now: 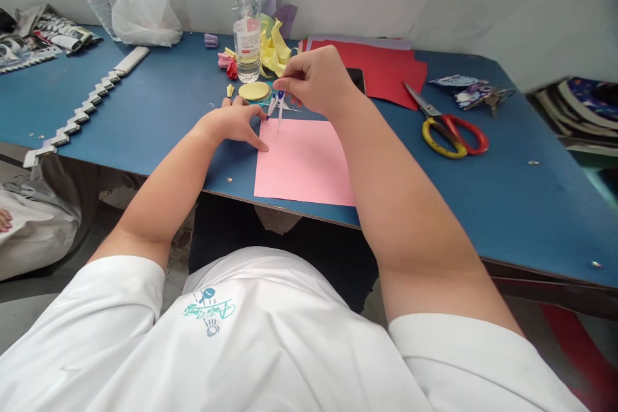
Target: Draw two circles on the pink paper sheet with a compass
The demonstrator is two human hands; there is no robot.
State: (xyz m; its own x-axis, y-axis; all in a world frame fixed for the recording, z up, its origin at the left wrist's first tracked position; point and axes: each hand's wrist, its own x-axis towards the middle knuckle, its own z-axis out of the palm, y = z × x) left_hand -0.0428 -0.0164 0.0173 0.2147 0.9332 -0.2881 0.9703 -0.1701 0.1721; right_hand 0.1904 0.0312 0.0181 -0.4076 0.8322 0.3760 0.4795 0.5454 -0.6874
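A sheet of pink paper (306, 164) lies at the front edge of the blue table. My right hand (316, 80) pinches the top of a drawing compass (280, 103), which stands over the sheet's far left corner with its legs pointing down. My left hand (234, 122) rests at the sheet's left edge, fingers spread, thumb and a fingertip touching the paper. Just behind the compass sits a round yellow paper disc (255, 91). My right forearm covers part of the pink sheet's right side.
Scissors (447, 125) with red and yellow handles lie to the right, near red paper (381, 71) and keys (491, 98). A water bottle (247, 26) stands behind the discs beside crumpled yellow paper (274, 45). A folded paper chain (82, 112) and plastic bag (147, 6) are left.
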